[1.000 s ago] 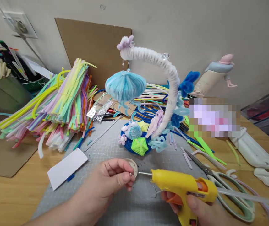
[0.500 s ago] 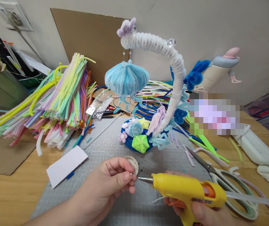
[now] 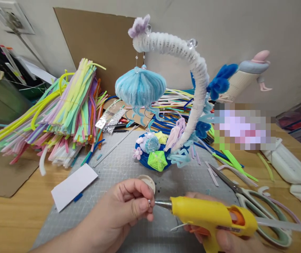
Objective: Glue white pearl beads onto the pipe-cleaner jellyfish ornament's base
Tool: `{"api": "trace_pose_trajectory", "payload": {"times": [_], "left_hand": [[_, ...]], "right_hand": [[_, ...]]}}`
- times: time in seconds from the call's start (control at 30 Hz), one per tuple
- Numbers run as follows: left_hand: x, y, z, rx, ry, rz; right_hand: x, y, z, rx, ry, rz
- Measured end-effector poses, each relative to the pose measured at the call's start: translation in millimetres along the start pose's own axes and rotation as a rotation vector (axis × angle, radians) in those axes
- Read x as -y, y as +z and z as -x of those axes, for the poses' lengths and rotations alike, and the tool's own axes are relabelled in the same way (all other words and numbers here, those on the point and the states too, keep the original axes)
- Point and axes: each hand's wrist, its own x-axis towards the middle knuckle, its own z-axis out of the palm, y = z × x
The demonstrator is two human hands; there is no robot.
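Between the thumb and fingertips of my left hand (image 3: 129, 207) is a tiny shiny bead (image 3: 149, 201). My right hand (image 3: 226, 239) grips a yellow hot glue gun (image 3: 200, 211) with its metal nozzle pointing left, close against the bead; whether they touch I cannot tell. A clear glue stick (image 3: 282, 225) sticks out of the gun's back. Just behind my left fingertips lies a small round pale dish (image 3: 148, 182), partly hidden. Beyond it stands a fuzzy pipe-cleaner ornament: a white arch (image 3: 199, 77), a hanging blue jellyfish (image 3: 140, 86) and a dark blue base (image 3: 145, 162).
A grey cutting mat (image 3: 113, 158) covers the table's middle. Bundled pipe cleaners (image 3: 74, 105) pile up at left, near a white card (image 3: 74, 188). Scissors (image 3: 245, 196) lie at right, partly behind the glue gun. Cardboard (image 3: 95, 45) leans on the wall.
The nozzle and the bead have come closer together, both hands having shifted slightly right and down in view. The grips stay the same; the ornament's view has shifted a little.
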Motion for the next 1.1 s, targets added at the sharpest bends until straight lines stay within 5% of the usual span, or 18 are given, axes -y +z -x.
{"api": "trace_pose_trajectory", "payload": {"times": [0.63,1.1], "left_hand": [[1.7,-0.3,-0.6,0.022,0.035,0.019],[3.4,2.6,1.3,0.026,0.085,0.008]], "right_hand": [[-8.9,-0.9,6.8,-0.015,0.044,-0.048],[-5.2,4.5,7.5,-0.008,-0.098,0.050]]}}
